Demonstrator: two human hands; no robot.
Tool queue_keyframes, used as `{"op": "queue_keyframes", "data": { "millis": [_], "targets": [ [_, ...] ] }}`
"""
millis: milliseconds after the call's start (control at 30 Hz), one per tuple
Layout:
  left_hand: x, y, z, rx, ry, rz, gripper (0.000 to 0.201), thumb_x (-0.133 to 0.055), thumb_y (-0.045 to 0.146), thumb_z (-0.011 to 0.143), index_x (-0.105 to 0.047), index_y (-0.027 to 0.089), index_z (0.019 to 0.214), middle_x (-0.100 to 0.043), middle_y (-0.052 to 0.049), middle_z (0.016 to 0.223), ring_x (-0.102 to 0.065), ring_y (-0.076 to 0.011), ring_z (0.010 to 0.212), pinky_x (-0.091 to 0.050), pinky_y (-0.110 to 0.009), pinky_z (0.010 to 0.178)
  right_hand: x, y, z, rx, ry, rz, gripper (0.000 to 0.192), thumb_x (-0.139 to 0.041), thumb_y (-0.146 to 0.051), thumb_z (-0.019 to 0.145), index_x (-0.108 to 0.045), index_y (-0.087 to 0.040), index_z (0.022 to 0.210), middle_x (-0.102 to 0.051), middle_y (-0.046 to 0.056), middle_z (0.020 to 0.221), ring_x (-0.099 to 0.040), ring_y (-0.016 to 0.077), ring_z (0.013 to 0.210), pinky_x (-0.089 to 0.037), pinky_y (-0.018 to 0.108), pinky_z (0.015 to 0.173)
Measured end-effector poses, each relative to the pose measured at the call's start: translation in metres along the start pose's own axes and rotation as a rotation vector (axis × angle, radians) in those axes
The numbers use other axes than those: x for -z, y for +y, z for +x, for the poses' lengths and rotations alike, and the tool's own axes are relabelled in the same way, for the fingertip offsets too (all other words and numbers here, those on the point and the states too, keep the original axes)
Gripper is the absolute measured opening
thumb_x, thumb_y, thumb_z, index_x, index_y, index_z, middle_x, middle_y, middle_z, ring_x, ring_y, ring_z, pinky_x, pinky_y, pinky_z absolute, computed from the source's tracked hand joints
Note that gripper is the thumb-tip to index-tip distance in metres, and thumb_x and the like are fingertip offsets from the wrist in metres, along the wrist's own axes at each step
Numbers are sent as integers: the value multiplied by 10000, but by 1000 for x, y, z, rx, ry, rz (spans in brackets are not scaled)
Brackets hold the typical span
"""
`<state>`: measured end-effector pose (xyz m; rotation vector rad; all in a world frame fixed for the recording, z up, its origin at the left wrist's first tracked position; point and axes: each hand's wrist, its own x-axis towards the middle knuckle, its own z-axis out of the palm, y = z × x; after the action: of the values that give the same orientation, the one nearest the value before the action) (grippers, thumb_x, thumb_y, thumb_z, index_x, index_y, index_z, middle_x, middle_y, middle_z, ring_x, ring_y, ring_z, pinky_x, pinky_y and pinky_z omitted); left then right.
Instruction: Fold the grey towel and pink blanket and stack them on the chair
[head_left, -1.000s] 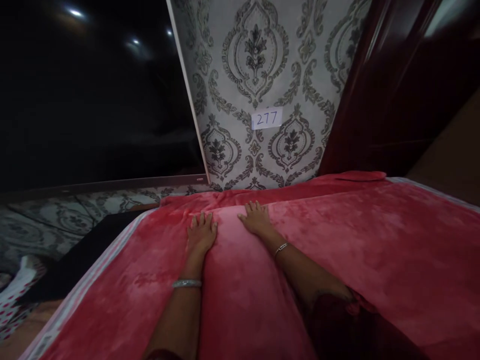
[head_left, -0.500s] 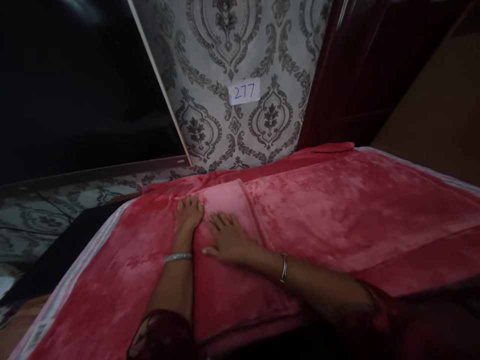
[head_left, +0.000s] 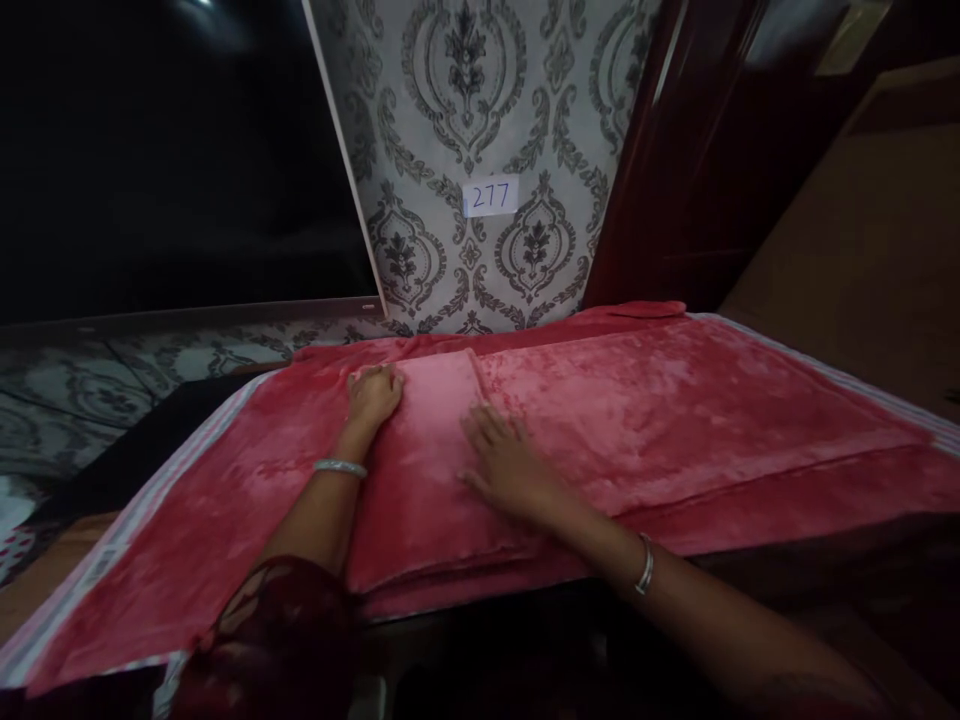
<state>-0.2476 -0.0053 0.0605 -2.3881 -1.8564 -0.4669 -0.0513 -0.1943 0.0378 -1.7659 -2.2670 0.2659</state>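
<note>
At the centre of the head view, a red plush blanket lies spread wide over a bed, its striped pale edge running down the left side of the frame, and a narrower folded panel of the same fabric sits on top, running from mid-frame down toward the lower edge. The left hand rests at the far left corner of that panel, fingers curled lightly and pressing down rather than pinching, as if to pin the fold in place; its grip is not closed on anything, only bearing flat on the cloth. The right hand lies open and palm-down along the panel's right edge, fingers spread, just beside the seam where the panel meets the wider layer; this looks like a flattening contact that keeps the layers aligned. Both wrists carry a silver bangle. In the upper middle of the frame a damask-patterned wall bears a small paper label reading 277. A dark wooden door stands at the upper right, and the upper left is black and unreadable. Patterned floor tiles show at the left.
</note>
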Motion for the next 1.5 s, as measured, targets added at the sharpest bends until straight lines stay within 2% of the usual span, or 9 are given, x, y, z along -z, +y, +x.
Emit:
{"op": "queue_keyframes", "data": {
  "millis": [100, 267, 400, 533, 700, 867, 967, 1233, 1500],
  "targets": [
    [9, 13, -31, -131, -85, 45, 578, -404, 436, 997, -466, 201, 1521, -437, -136, 1590, -335, -353, 1494, -226, -613, 1214, -11, -12, -17, 196, -29, 95, 815, -478, -612, 986, -258, -146, 1618, -140, 120, 1681, -42, 299, 1564, -37, 541, 1264],
    [-16, 14, -80, -239, -203, 132, 648, -405, 472, 988, -344, 243, 1590, -247, -104, 1680, -175, -377, 1553, -205, -674, 1195, -24, 9, -33, 184, -87, 221, 787, -464, -631, 990, -338, -135, 1588, -238, 126, 1660, -135, 286, 1555, -59, 513, 1271],
    [-31, 1, -83, -256, -164, 158, 658, -406, 472, 970, -358, 243, 1584, -260, -101, 1673, -161, -360, 1559, -204, -660, 1199, -17, 37, -45, 228, -114, 274, 812, -527, -634, 957, -329, -176, 1597, -241, 106, 1659, -128, 283, 1558, -73, 528, 1271],
    [-20, 2, -59, -225, -230, 129, 659, -383, 483, 959, -430, 192, 1550, -361, -119, 1633, -277, -352, 1526, -281, -593, 1201, 12, 78, -43, 217, -49, 226, 719, -494, -572, 996, -304, -253, 1611, -239, 73, 1662, -171, 269, 1550, -107, 493, 1274],
    [-5, 83, 0, -320, -159, 99, 603, -362, 389, 978, -477, 119, 1504, -453, -165, 1572, -422, -297, 1460, -339, -458, 1206, 59, 159, -17, -83, 62, 43, 688, -437, -524, 1028, -271, -212, 1618, -185, 121, 1674, -141, 286, 1555, -155, 554, 1246],
    [-17, 212, 43, -417, -245, 69, 625, -382, 358, 997, -393, 53, 1542, -345, -244, 1611, -345, -365, 1495, -309, -565, 1202, 85, 239, 1, -254, 78, 25, 650, -385, -498, 1042, -277, -213, 1616, -196, 127, 1674, -135, 292, 1555, -146, 574, 1238],
    [-36, 259, 55, -430, -256, 37, 639, -395, 408, 996, -374, 129, 1570, -300, -204, 1640, -323, -394, 1500, -326, -633, 1170, 102, 293, 5, -368, 134, -19, 614, -367, -477, 1046, -309, -231, 1606, -223, 108, 1671, -160, 273, 1552, -153, 534, 1244],
    [-99, 273, 61, -459, -223, 119, 611, -330, 458, 1006, -397, 238, 1572, -276, -92, 1667, -199, -355, 1550, -266, -635, 1203, 133, 446, -26, -783, 288, -97, 597, -341, -426, 1057, -328, -168, 1595, -202, 175, 1667, -148, 339, 1547, -111, 614, 1215],
    [-107, 273, 69, -460, -227, 164, 613, -364, 439, 992, -379, 255, 1576, -254, -78, 1677, -204, -353, 1550, -257, -640, 1188, 123, 481, -50, -832, 321, -92, 552, -351, -444, 1056, -390, -247, 1569, -268, 67, 1665, -164, 256, 1549, -84, 508, 1249]
  ]
}}
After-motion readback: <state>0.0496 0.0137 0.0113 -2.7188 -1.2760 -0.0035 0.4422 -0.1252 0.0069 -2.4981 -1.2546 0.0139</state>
